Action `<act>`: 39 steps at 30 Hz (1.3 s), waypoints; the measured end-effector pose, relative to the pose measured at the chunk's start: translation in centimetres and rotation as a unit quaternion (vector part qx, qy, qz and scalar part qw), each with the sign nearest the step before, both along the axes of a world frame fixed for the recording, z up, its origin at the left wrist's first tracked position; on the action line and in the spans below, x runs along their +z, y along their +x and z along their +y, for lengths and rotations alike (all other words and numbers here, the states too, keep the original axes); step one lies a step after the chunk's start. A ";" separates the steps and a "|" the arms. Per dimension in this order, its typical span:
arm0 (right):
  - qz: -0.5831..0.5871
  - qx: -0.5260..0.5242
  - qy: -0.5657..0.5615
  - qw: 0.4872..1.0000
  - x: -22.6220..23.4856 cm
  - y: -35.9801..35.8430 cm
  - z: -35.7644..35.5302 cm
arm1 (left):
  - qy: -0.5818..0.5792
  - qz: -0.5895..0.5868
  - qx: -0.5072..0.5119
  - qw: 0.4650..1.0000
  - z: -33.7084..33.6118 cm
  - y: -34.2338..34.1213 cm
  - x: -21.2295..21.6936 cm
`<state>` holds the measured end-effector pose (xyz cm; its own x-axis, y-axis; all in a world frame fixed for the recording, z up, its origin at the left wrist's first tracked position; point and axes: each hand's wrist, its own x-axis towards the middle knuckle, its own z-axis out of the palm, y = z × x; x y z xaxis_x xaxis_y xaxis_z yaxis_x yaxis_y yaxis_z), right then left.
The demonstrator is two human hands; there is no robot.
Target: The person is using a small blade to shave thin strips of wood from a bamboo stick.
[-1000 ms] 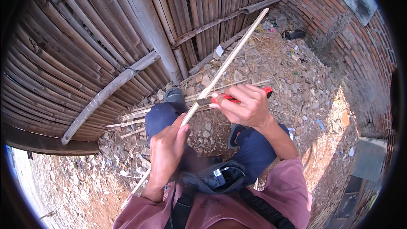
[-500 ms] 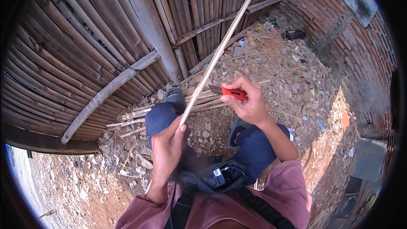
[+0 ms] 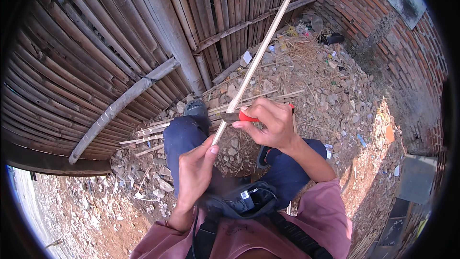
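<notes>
A long pale bamboo strip slants up and to the right in front of me. My left hand is closed round its lower end, thumb pressed along the strip. In my right hand is a red-handled utility knife. Its dark blade lies across the strip, a short way above my left thumb, and appears to touch it. Fingers hide most of the knife's handle.
Several more bamboo strips lie on the rubble ground behind my knees. A bamboo slat wall rises at the left and a brick wall at the right. An open black waist bag rests on my lap.
Both hands and the bamboo strip have shifted a little up and to the right. The knife has come from beside the strip to lie across it, nearer my left hand.
</notes>
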<state>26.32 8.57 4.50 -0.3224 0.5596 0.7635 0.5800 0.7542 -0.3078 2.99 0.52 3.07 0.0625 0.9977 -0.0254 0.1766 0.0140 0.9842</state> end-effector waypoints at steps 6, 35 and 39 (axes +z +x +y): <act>0.008 0.007 -0.008 1.000 0.2 0.4 0.2 | -0.006 -0.014 -0.006 1.000 0.0 0.1 -0.2; 0.072 0.003 -0.065 0.995 0.8 -0.1 -1.0 | -0.040 -0.091 0.005 0.995 -0.5 1.1 0.1; 0.070 0.004 -0.055 0.996 0.7 -0.1 -0.9 | -0.097 -0.112 -0.020 0.989 -0.6 0.8 0.1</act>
